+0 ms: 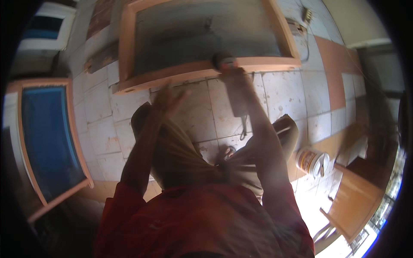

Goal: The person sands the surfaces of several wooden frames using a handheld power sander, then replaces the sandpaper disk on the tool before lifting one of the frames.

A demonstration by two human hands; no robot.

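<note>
My right hand (241,81) is wrapped round a corded angle grinder (236,98). Its dark round head meets, or nearly meets, the near rail of a pinkish wooden frame (180,73); blur hides whether they touch. The frame lies on the floor in front of me and surrounds a dark grey panel (202,36). From the grinder's tail a cord loop (244,128) hangs toward my legs. My left hand (169,99) holds nothing, its blurred fingers spread just below the same rail, left of the grinder.
Dusty white tiles (187,114) cover the floor around my bent legs. A second wooden frame with a blue panel (50,137) stands at the left. On the right are a white bucket (307,161) and a brown wooden piece (357,195). Beyond the frame's right corner lies a socket block (307,15).
</note>
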